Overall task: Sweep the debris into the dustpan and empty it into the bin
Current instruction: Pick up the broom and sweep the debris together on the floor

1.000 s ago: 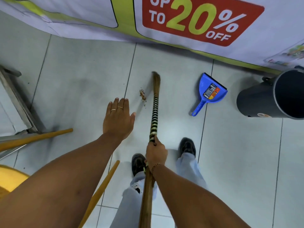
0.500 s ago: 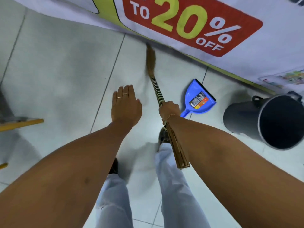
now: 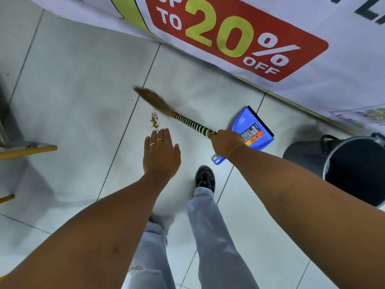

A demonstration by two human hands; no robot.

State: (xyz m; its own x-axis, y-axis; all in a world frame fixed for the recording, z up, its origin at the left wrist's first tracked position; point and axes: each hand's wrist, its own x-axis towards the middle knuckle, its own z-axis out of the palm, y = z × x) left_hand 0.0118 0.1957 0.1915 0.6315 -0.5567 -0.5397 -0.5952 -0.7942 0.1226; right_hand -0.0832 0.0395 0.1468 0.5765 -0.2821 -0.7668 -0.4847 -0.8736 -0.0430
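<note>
— How far along are you?

— Barely started, I'd say. My right hand [image 3: 226,142] is fisted around the broom [image 3: 177,116], gripping where the striped binding ends, and the bristle tuft points toward the upper left of the frame, above the crumbs. My left hand [image 3: 160,153] hangs flat with the fingers together and loosely extended, holding nothing, hovering just below the debris [image 3: 154,120]

— Where's the debris, then?

— A small brown pile on the pale tile floor [image 3: 73,90], a little left of the frame's centre, beside a grout line, with a few loose specks farther up and left. None of it is in the dustpan [image 3: 250,128] as far as I can see

— And the pan itself?

— Lying on the floor right of centre, blue, partly behind my right wrist, its dark lip toward the banner [image 3: 239,38] at the top. Nobody holds it. It sits well apart from the pile

— The bin?

— The dark bin [image 3: 354,170] is at the right edge, its mouth turned toward me; I can't make out what's inside

— So what's left?

— Nearly everything, I judge: gather the crumbs toward the pan, pick it up, tip it into the bin
</note>
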